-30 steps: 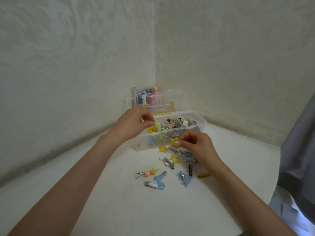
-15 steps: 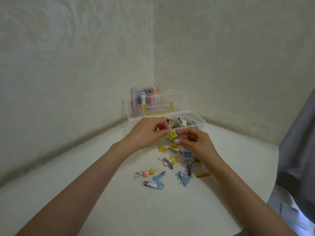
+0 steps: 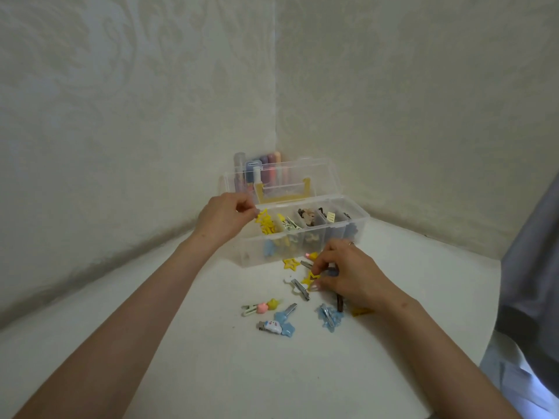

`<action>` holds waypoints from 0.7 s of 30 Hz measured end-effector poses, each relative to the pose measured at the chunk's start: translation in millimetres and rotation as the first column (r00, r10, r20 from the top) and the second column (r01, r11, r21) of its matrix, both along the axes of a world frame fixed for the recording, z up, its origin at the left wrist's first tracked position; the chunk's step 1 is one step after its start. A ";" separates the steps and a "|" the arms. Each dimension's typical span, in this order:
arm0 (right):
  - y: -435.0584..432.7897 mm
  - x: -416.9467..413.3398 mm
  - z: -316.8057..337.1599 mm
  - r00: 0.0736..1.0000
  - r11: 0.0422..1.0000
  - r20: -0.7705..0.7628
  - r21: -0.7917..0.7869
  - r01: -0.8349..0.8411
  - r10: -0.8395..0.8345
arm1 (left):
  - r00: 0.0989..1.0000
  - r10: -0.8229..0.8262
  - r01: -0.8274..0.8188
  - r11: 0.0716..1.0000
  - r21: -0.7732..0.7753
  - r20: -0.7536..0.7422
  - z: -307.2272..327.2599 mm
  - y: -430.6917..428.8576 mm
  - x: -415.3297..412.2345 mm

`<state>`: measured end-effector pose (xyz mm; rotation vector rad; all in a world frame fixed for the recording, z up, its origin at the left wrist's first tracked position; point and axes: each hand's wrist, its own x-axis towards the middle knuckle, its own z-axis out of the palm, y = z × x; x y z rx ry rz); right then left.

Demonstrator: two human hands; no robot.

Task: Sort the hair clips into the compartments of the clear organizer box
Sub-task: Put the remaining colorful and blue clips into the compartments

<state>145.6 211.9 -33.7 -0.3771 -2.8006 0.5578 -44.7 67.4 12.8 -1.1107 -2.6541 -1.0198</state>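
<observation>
Hands (image 3: 223, 220) with yellow stars (image 3: 263, 218) at box (image 3: 361, 225)

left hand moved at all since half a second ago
Yes. The left hand, pinching a yellow star clip, went from in front of the organizer box to over its left end compartment.

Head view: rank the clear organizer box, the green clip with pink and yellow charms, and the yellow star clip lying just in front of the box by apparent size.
1. clear organizer box
2. green clip
3. yellow star clip, though it lies a little farther from the camera.
</observation>
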 end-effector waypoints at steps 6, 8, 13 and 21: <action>0.7 -3.9 -2.6 0.999 0.998 -0.049 -0.063 -0.005 0.002 | 0.999 -0.028 0.030 0.999 -0.042 0.042 1.7 5.4 -0.5; 0.5 -4.7 -3.1 0.995 0.993 -0.100 -0.118 0.003 -0.015 | 0.998 -0.043 0.045 0.997 -0.055 0.045 1.0 8.3 2.3; -1.2 -4.7 -0.1 0.970 0.938 -0.228 -0.346 0.004 -0.088 | 1.000 -0.019 0.018 0.998 -0.064 -0.020 -0.4 11.2 11.9; -3.5 -3.8 5.6 0.924 0.763 -0.313 -0.646 -0.038 -0.219 | 0.962 -0.264 0.267 0.963 0.042 -0.062 15.3 13.1 33.5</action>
